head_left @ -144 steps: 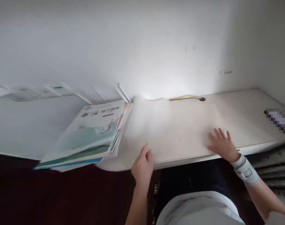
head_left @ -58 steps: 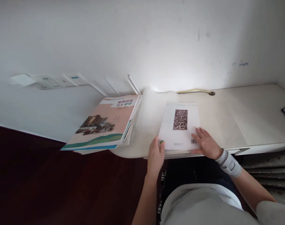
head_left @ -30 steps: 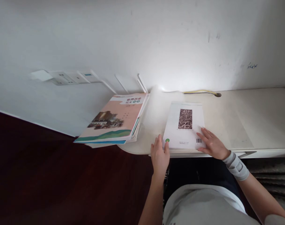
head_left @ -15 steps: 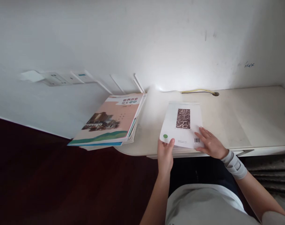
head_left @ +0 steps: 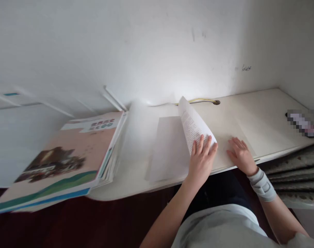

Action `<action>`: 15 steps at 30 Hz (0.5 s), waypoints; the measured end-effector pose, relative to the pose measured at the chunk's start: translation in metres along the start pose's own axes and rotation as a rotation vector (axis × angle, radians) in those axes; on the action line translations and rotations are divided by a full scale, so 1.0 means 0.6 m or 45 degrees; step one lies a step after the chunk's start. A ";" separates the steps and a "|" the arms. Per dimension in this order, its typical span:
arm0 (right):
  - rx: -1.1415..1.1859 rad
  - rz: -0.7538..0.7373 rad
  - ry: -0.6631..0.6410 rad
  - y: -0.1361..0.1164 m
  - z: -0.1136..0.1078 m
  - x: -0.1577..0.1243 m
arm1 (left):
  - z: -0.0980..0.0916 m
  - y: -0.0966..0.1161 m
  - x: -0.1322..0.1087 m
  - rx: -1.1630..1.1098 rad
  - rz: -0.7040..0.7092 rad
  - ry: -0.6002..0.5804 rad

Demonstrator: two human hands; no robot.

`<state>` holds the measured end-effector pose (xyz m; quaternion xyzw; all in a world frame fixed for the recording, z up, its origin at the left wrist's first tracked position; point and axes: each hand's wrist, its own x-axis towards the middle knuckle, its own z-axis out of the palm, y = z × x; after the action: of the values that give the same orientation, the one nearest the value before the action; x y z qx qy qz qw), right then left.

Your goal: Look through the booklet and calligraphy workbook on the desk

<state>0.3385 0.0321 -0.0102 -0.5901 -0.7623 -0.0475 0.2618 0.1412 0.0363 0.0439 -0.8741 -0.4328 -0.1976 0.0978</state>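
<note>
A thin white book [head_left: 169, 148] lies on the pale desk [head_left: 265, 113] in front of me, with its cover and pages [head_left: 191, 120] lifted and curling over to the right. My left hand [head_left: 202, 156] grips the lifted pages at their lower edge, fingers spread over the printed side. My right hand [head_left: 239, 156], with a grey wrist brace, lies flat on the desk just right of the book, fingers apart and holding nothing.
A stack of several textbooks [head_left: 69, 162] with a pink and green cover on top hangs over the desk's left end. A yellow cable [head_left: 202, 100] runs along the wall behind the book. A blurred object [head_left: 303, 122] lies at the far right edge.
My left hand has lifted the book's left edge and swung the pages up and to the right. My right hand has slid off the book onto the desk. The view has swung right.
</note>
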 end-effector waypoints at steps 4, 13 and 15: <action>-0.206 0.064 -0.095 0.033 -0.010 -0.021 | 0.027 0.011 0.011 -0.055 0.178 -0.151; -0.248 0.125 -0.166 0.004 -0.022 -0.013 | 0.068 0.008 -0.008 -0.058 0.263 -0.266; -0.230 0.142 -0.152 0.003 -0.025 -0.011 | 0.071 0.004 -0.012 -0.064 0.272 -0.278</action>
<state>0.3462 0.0211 -0.0005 -0.6545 -0.7351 -0.0660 0.1641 0.1507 0.0443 0.0026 -0.9336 -0.3405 -0.1006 0.0488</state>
